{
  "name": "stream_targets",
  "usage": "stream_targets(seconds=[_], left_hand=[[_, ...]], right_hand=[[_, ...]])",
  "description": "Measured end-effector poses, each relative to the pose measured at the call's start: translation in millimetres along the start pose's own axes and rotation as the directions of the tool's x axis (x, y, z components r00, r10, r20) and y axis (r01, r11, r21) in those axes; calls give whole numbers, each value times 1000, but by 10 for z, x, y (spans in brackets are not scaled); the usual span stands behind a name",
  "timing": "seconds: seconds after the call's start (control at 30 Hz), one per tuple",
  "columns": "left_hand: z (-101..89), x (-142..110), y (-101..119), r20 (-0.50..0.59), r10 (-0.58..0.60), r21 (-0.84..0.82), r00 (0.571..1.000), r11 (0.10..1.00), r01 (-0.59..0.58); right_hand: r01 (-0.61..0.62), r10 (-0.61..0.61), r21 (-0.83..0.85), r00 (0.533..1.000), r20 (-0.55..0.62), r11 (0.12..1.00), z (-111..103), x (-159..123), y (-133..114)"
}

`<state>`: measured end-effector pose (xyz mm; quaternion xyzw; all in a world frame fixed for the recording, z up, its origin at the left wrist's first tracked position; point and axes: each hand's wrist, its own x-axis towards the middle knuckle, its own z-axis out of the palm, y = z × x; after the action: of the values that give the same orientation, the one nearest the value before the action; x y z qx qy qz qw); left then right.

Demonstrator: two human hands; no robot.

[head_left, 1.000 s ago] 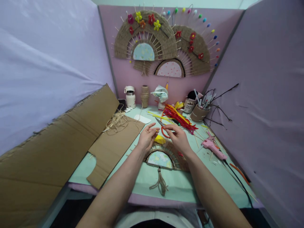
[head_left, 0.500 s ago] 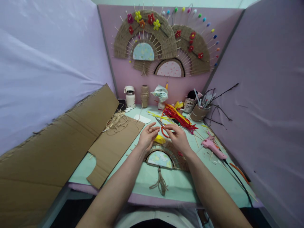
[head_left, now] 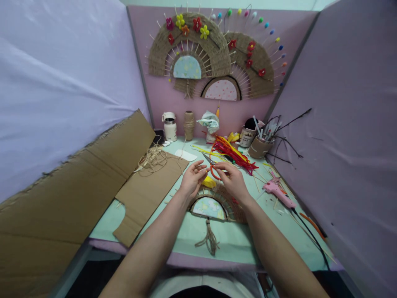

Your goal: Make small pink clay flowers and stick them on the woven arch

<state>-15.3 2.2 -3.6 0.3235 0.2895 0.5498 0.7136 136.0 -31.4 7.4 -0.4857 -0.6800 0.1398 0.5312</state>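
Observation:
My right hand [head_left: 230, 176] is closed around a pair of scissors [head_left: 214, 170] with orange handles, their blades pointing up and to the left. Beside it, my left hand [head_left: 194, 177] has thumb and fingertips pressed together on a tiny yellow piece [head_left: 206, 171], too small to make out well. Below both hands lies a woven twine fan [head_left: 236, 212] with a blue-and-yellow patterned half-circle [head_left: 208, 207] and a twine tassel [head_left: 211, 240]. A bright yellow item [head_left: 209, 182] rests at the fan's upper edge, partly hidden by my left hand.
Red and yellow pipe cleaners [head_left: 235, 155] lie behind my hands. A pink glue gun [head_left: 279, 193] is at the right, near a pot of twigs [head_left: 261, 147]. Cardboard [head_left: 149, 194] and tangled twine [head_left: 152, 160] cover the left. Behind stand a twine spool [head_left: 189, 125] and a white jar [head_left: 170, 129].
Both hands stay almost in place. The fingers of my left hand shift slightly, and the tiny yellow piece goes out of sight and shows again at the fingertips.

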Motion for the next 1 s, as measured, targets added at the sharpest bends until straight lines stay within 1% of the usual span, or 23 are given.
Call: stream_targets(seconds=[0.3,0.4,0.53,0.63,0.77,0.87,1.0], left_hand=[[-4,15,-23,-16,-18,-10,1000,1000,18],[-2,10,-32,-20,-16,4,1000,1000,16],[-3,-3,-43,4,-7,23,1000,1000,7],[-7,-3,-48,16,-2,40,1000,999,2],[-11,3,-51,1,-20,8,1000,1000,19],[-7,1,-53,-13,-39,-17,999,999,39],[5,-1,-59,-34,-48,-25,998,999,48]], right_hand=[[14,-13,-15,1000,5,1000,7,-5,10],[5,-5,3,1000,-5,1000,7,-11,-3],[-3,3,28,1000,-8,1000,9,-19,-13],[19,-19,9,1000,-1,1000,14,-21,-7],[25,-25,-7,1000,11,1000,34,-30,0],[11,-11,8,1000,28,1000,56,-46,-1],[21,-21,18,999,30,1000,73,-64,3]])
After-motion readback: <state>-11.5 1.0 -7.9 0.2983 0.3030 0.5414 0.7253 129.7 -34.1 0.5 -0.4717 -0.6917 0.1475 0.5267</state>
